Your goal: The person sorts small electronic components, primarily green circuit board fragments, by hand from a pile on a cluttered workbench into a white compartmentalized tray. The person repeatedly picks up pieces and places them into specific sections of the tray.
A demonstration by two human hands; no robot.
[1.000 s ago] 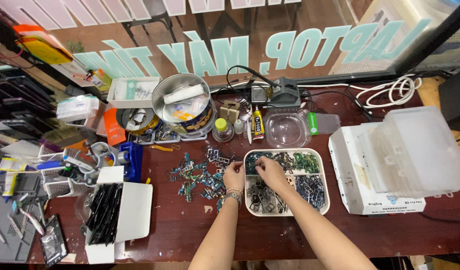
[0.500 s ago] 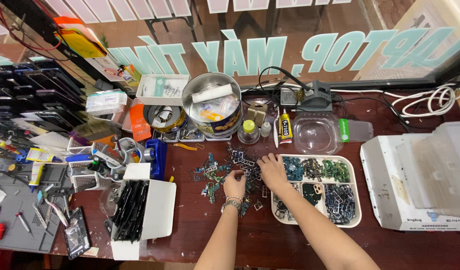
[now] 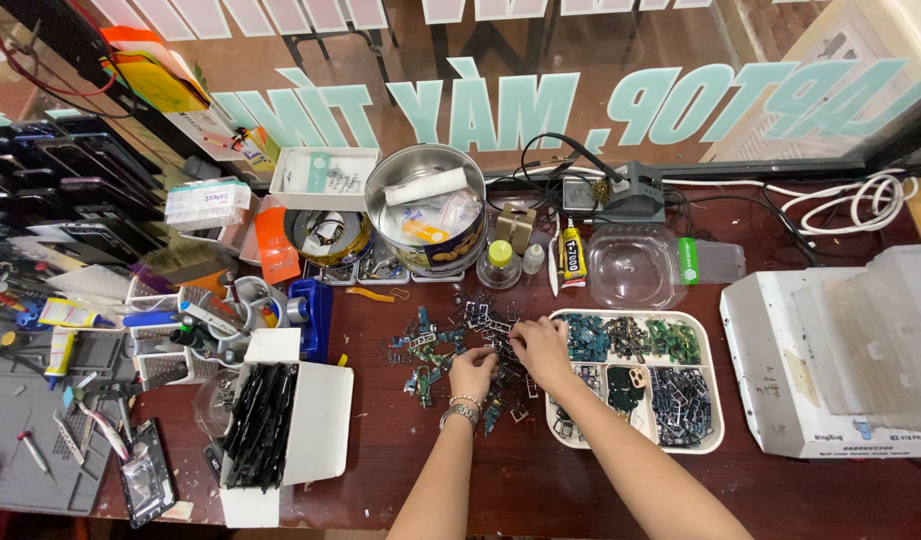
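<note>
A loose pile of small electronic parts (image 3: 435,345) lies on the dark red table. My left hand (image 3: 472,374), with a bracelet at the wrist, rests on the pile's lower right part, fingers curled into the pieces. My right hand (image 3: 538,347) reaches over the pile's right side beside the white divided tray (image 3: 718,432), fingertips down among the parts. Whether either hand pinches a piece is hidden by the fingers. The tray holds sorted green, blue and dark parts in its compartments.
A round metal tin (image 3: 428,205) full of packets stands behind the pile. A clear plastic bowl (image 3: 630,268), a glue tube (image 3: 572,255) and small bottles sit at the back. A white box of black strips (image 3: 280,420) is left; a white machine (image 3: 830,370) is right.
The view has shifted, so the tray and pile now sit nearer the middle. Both hands stay over the pile, with the right hand moved slightly left off the tray.
</note>
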